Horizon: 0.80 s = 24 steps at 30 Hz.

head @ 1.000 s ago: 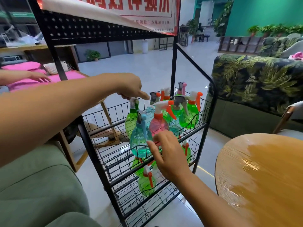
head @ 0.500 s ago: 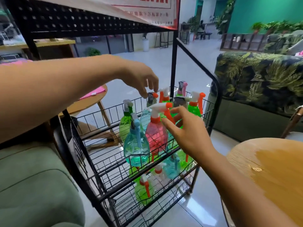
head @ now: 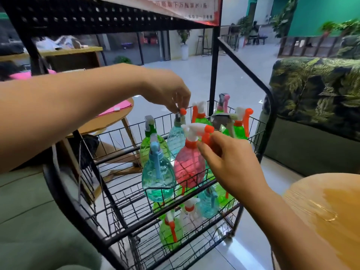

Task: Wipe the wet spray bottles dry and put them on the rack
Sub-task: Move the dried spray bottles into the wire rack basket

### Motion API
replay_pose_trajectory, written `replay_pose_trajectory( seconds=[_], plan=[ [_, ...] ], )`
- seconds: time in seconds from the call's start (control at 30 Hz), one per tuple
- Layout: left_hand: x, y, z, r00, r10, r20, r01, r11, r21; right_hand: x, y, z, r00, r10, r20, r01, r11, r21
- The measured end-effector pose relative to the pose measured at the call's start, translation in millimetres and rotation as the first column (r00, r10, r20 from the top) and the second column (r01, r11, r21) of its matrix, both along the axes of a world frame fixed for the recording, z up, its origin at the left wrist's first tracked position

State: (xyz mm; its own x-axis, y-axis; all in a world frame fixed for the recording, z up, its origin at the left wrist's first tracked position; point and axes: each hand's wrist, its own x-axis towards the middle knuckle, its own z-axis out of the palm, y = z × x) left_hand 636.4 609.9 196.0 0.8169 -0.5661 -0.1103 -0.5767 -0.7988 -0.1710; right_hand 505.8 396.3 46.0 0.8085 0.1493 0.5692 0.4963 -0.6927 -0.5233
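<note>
**Blur, fingers and frame edges swallow parts of the rack (head: 213,75)**

At 12 o'clock the banner (head: 185,8) is cut by the top edge, its print too blurred to read. The rack's near post, at 7 o'clock, is smeared and runs off the bottom edge. The left hand (head: 169,94) pinches the pale blue bottle (head: 176,139) at its spray head, its fingers (head: 173,108) covering it. The right hand (head: 229,164) hides the pink bottle (head: 188,166)'s trigger, grip unclear. At 4 o'clock the tabletop (head: 321,221) is cropped. A figure (head: 254,30) at 1 o'clock is too small to make out.
</note>
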Motion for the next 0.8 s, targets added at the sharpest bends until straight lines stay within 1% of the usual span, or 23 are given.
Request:
replay_pose_trajectory(
  seconds=[0.17,0.23,0.33,0.53,0.8],
  plan=[
    [0,0,0,0.998,0.004,0.055,-0.004,1.0,0.005,0,2,2,0.999,-0.022,0.049,0.019,0.998,0.053],
    [0,0,-3,0.998,0.003,0.059,-0.003,1.0,-0.012,-1,5,0,1.0,0.004,0.025,-0.006,0.997,0.08],
    [2,-3,-8,0.996,-0.011,0.086,0.012,1.0,-0.012,-1,9,-7,0.999,0.025,-0.028,-0.022,0.997,0.075],
    [4,-3,-11,0.994,0.008,0.113,-0.009,1.0,0.013,2,13,-15,0.997,0.036,-0.069,-0.029,0.995,0.094],
    [2,0,-11,0.997,0.059,0.048,-0.059,0.998,-0.003,-2,10,-8,0.997,0.011,-0.081,-0.005,0.997,0.08]
  ],
)
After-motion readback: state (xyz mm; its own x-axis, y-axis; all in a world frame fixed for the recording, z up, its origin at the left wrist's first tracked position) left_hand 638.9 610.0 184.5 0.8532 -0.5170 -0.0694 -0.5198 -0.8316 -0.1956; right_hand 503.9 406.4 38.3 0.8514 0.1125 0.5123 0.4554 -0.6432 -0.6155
